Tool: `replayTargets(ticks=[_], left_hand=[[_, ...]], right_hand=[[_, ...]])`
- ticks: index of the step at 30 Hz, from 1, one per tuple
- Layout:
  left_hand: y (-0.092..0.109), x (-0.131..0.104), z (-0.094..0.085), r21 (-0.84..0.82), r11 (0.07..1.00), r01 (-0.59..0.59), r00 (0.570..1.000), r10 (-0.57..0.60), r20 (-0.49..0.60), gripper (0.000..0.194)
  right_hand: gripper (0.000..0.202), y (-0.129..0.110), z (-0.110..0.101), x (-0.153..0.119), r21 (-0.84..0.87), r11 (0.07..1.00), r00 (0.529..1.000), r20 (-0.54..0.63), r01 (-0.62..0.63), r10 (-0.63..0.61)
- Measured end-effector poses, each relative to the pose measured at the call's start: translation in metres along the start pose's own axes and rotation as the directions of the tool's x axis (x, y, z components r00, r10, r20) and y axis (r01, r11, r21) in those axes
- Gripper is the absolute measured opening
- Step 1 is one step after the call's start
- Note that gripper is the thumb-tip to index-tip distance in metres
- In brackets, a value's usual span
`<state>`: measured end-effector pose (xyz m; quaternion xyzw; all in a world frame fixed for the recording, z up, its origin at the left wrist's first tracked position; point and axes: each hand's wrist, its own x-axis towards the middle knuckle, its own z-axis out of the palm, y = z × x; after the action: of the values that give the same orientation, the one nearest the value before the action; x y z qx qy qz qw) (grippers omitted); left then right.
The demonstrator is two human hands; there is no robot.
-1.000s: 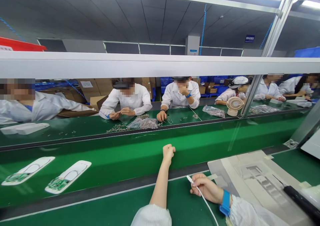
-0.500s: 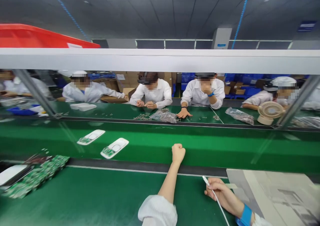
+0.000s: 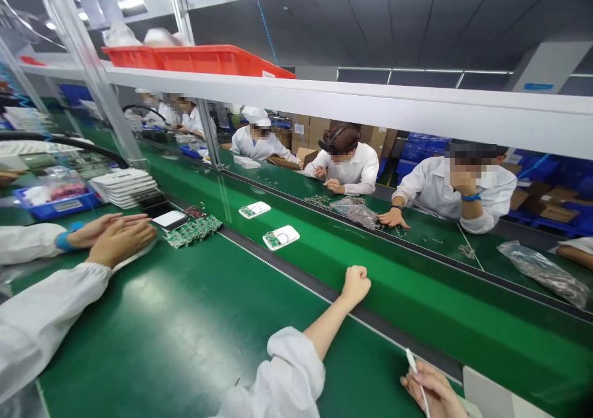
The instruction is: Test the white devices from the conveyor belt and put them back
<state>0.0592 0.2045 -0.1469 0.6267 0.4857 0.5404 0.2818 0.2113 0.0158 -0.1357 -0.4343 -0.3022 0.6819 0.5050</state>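
My left hand (image 3: 356, 285) is closed in a fist over the near edge of the green conveyor belt (image 3: 393, 270), with nothing seen in it. At the lower right, my right hand (image 3: 430, 386) pinches a white cable (image 3: 418, 378), its plug end pointing up. Two white oval housings, each with a green circuit board and a wire, lie on the belt: a nearer one (image 3: 288, 236) and a farther one (image 3: 259, 209). Neither of my hands touches them.
A co-worker's hands (image 3: 123, 239) are at the left, beside piled green circuit boards (image 3: 192, 231). Stacked white parts (image 3: 127, 188) and a blue tray (image 3: 60, 207) stand behind. Across the belt, people sit near bagged small parts (image 3: 356, 213). A white shelf (image 3: 370, 100) spans overhead.
The view has swung left, bringing the co-worker's hands and stacked parts into sight. My left hand is still closed over the belt edge, and my right hand still holds the cable.
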Motion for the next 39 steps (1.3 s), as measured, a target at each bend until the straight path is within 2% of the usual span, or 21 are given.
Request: replayTargets(ticks=[3, 6, 8, 10, 13, 17, 20, 22, 25, 28, 34, 39], left_hand=[[-0.004, 0.0, -0.006, 0.057, 0.998, -0.007, 1.0, 0.006, 0.016, 0.024], [-0.007, 0.008, -0.022, 0.147, 0.989, 0.018, 0.995, -0.003, -0.1, 0.016], [-0.009, 0.017, -0.04, 0.232, 0.972, 0.043, 0.979, 0.005, -0.204, 0.015], [-0.009, 0.027, -0.062, 0.328, 0.942, 0.064, 0.956, 0.037, -0.292, 0.025], [-0.011, 0.038, -0.098, 0.462, 0.884, 0.073, 0.938, 0.097, -0.333, 0.04], [-0.021, 0.042, -0.146, 0.617, 0.786, 0.041, 0.953, 0.155, -0.262, 0.043], [-0.037, 0.04, -0.174, 0.837, 0.548, 0.016, 0.986, 0.13, -0.104, 0.035], [-0.046, 0.039, -0.186, 0.889, 0.458, -0.015, 0.998, 0.06, -0.013, 0.034], [-0.053, 0.04, -0.192, 0.888, 0.455, -0.063, 0.995, -0.035, 0.088, 0.041], [-0.054, 0.044, -0.192, 0.874, 0.476, -0.094, 0.987, -0.069, 0.144, 0.046], [-0.052, 0.048, -0.186, 0.85, 0.505, -0.151, 0.974, -0.073, 0.216, 0.034], [-0.047, 0.047, -0.177, 0.835, 0.517, -0.187, 0.969, -0.039, 0.242, 0.035]], right_hand=[[0.023, -0.003, 0.003, -0.001, -0.015, 1.0, 0.999, 0.038, 0.022, -0.021], [0.023, -0.003, 0.001, 0.0, 0.013, 0.999, 0.997, 0.07, 0.042, -0.043], [0.022, -0.002, -0.002, 0.0, 0.033, 0.998, 0.995, 0.085, 0.051, -0.053], [0.021, -0.001, -0.004, 0.001, 0.044, 0.997, 0.993, 0.095, 0.061, -0.064], [0.02, -0.001, -0.006, 0.002, 0.051, 0.996, 0.993, 0.096, 0.071, -0.075], [0.017, -0.001, -0.008, 0.002, 0.063, 0.995, 0.992, 0.102, 0.072, -0.078], [0.017, -0.001, -0.011, 0.002, 0.076, 0.994, 0.988, 0.128, 0.074, -0.084], [0.016, -0.001, -0.013, 0.003, 0.078, 0.994, 0.986, 0.141, 0.076, -0.086], [0.013, -0.001, -0.015, 0.004, 0.074, 0.995, 0.985, 0.15, 0.072, -0.082], [0.013, -0.001, -0.015, 0.004, 0.079, 0.994, 0.985, 0.153, 0.071, -0.082], [0.014, 0.0, -0.016, 0.004, 0.083, 0.993, 0.983, 0.157, 0.082, -0.095], [0.016, -0.001, -0.014, 0.004, 0.068, 0.993, 0.982, 0.155, 0.096, -0.105]])
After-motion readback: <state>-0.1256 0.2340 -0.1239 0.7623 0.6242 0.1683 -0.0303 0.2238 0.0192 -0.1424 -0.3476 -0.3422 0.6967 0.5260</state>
